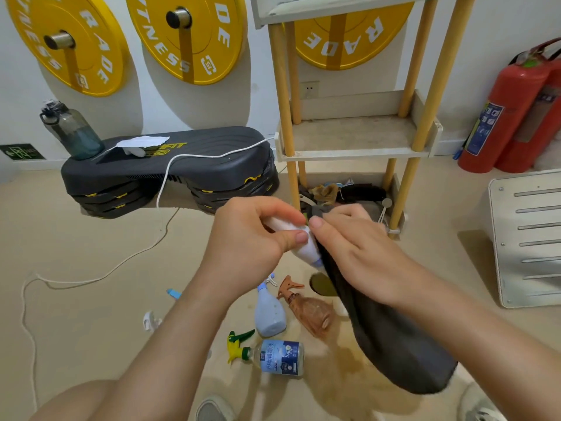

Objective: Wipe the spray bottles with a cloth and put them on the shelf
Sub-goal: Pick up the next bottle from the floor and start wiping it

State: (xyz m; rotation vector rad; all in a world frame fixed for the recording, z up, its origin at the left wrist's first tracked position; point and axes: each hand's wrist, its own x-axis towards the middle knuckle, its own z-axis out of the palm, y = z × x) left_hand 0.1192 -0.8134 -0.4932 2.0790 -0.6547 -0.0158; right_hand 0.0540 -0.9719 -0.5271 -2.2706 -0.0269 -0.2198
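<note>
**White bottle held against cloth, three more on floor**

Beige floor [91, 253], stained brown below the hands; white wall behind. Along the wall, left to right: three yellow plates [209, 50], one black step [170, 168] with one water jug [71, 132] on its left end, one white cord [165, 180] trailing off the step onto the floor, one shelf [358, 153] on wooden posts, two red extinguishers [516, 117], one white slatted panel [528, 238].

Four spray bottles in all, one cloth.

Held above the floor, in front of the shelf's foot: one white bottle [303, 247], gripped by the left hand [249, 241], fingers and thumb curled round its upper part. Long axis slanted from upper left down to lower right; nozzle end hidden, cannot tell which way. Just beside it the right hand [358, 250], fingers bent, pinching the dark cloth [394, 338] against the bottle's right side, the rest of the cloth hanging toward lower right.

Lying on the floor below the hands, three:
- blue bottle [270, 314], nozzle away toward the shelf, axis near to far
- brown bottle [312, 311], just right of it, nozzle toward upper left
- clear bottle [280, 357], nearest, green trigger to the left, axis left to right
</note>
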